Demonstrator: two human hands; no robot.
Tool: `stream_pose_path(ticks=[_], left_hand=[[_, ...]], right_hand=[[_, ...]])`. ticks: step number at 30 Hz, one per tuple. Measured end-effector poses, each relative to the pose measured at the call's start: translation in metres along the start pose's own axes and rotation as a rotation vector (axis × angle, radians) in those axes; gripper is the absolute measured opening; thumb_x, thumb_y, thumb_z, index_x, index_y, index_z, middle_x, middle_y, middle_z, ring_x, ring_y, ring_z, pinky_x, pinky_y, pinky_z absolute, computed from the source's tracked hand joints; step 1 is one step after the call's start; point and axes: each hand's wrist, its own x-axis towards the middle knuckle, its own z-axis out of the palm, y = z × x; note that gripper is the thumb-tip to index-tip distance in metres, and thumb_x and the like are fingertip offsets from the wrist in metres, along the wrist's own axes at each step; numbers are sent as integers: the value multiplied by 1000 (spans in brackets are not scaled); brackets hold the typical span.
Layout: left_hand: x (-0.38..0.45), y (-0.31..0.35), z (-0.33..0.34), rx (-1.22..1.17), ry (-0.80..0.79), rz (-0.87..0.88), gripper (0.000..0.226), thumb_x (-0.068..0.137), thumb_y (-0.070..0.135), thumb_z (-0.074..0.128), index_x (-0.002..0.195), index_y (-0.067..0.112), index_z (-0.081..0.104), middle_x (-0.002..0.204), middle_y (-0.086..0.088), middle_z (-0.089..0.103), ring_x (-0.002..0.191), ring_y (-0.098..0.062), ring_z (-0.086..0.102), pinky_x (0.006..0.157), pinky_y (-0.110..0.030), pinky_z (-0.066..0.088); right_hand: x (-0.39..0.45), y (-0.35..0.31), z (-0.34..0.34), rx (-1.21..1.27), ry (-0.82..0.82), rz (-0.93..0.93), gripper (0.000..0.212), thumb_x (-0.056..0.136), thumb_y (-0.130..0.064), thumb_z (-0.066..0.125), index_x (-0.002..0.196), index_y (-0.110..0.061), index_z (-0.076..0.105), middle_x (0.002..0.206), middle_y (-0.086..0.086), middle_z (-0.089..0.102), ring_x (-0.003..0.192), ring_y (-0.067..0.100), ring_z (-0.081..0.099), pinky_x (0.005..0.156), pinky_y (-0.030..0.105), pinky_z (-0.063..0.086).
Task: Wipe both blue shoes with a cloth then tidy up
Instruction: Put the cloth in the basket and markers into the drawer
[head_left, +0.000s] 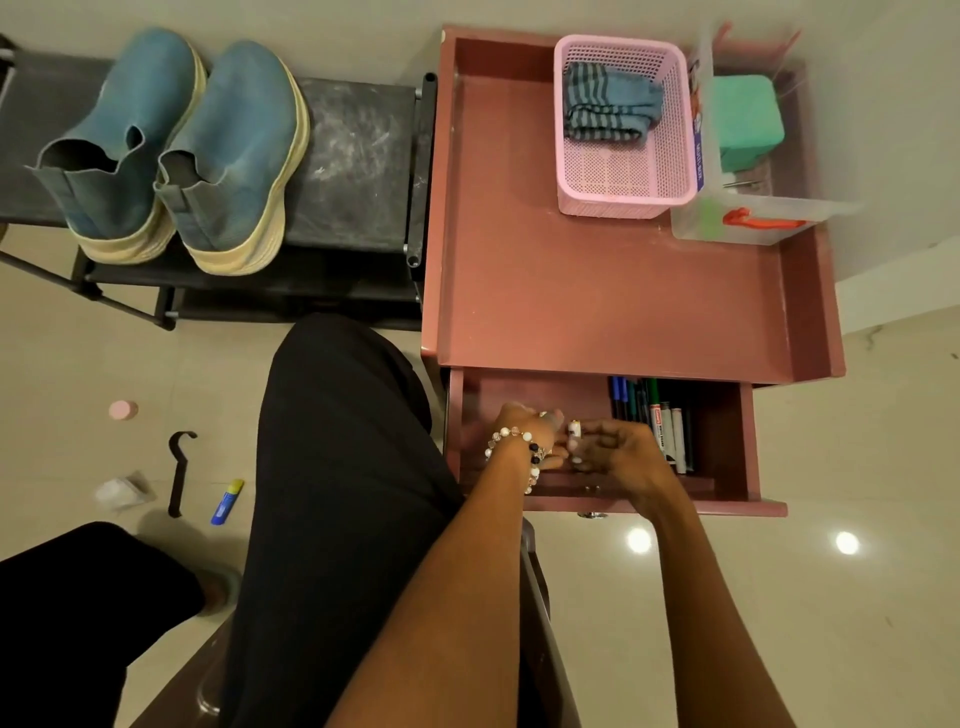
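A: The shoes (171, 150) are sitting on the rack (358, 156), well away from both hands; the cloth (610, 104) is lying in the basket (623, 171).

B: In the drawer (727, 441), the right hand (618, 452) is pinching a small tube (574, 428); the left hand (524, 434) is curling beside it, hold unclear. It may be slipping among the markers (660, 421).

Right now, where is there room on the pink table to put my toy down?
The widest bare patch of the pink table top lies in front of the pink basket and the clear plastic box, reaching to the front edge. The back right corner is crowded by both. The open drawer is busy: markers and both hands fill it.
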Motion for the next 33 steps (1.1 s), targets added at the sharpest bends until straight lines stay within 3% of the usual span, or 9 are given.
stream_pose_path(ticks=[2,5,9,15,18,21,26,29,33], left_hand=[[4,0,0,28,78,42,17,97,18,49,106,5,53,97,-8,66,67,-19,65,51,-24,54],[23,-7,-1,182,214,91,24,91,22,53,106,3,55,104,-13,67,88,-28,68,73,-37,59],[13,-2,-4,249,235,89,16,83,14,64,93,2,68,94,-13,69,88,-30,69,77,-38,58],[16,0,-10,222,273,48,8,81,14,70,76,8,70,86,-7,71,94,-21,66,84,-26,53],[19,-1,-9,235,260,37,15,80,16,72,67,12,65,74,-2,66,95,-23,67,87,-30,54],[24,-4,-8,275,269,34,10,80,17,72,86,9,73,95,-7,71,94,-22,67,80,-24,53],[30,-8,-8,277,296,64,14,82,17,72,95,11,72,110,-8,66,83,-20,66,65,-18,51],[33,-10,-5,235,257,66,27,79,29,76,93,7,67,94,-5,67,80,-22,67,71,-26,54],[35,-6,-8,192,321,64,28,92,28,55,102,2,62,105,-14,67,91,-32,67,81,-37,56]], right_hand=[[15,3,-2,-80,122,67,21,80,1,68,100,-4,66,87,15,70,73,26,66,65,31,57],[43,12,7,-317,244,133,21,84,5,62,102,-6,63,89,16,66,62,25,62,51,23,55],[68,34,26,-921,239,36,29,85,-3,63,114,-2,60,110,21,63,98,34,63,84,38,53],[73,38,27,-1182,250,66,31,94,-7,48,125,-3,49,120,20,57,109,36,58,89,42,48],[75,40,16,-1091,272,96,28,92,-7,53,119,0,52,116,22,60,105,36,60,88,41,49],[67,31,10,-680,340,59,24,82,-13,71,101,-2,64,101,16,67,91,30,63,80,35,52],[4,0,19,29,-67,-37,22,79,0,68,100,-5,66,90,10,70,80,22,68,67,31,58],[3,1,16,27,-43,-38,40,67,8,70,104,-6,64,86,14,67,81,28,67,71,38,58],[42,23,15,-392,184,-4,44,78,5,67,115,-19,63,80,9,69,69,22,65,65,31,55]])
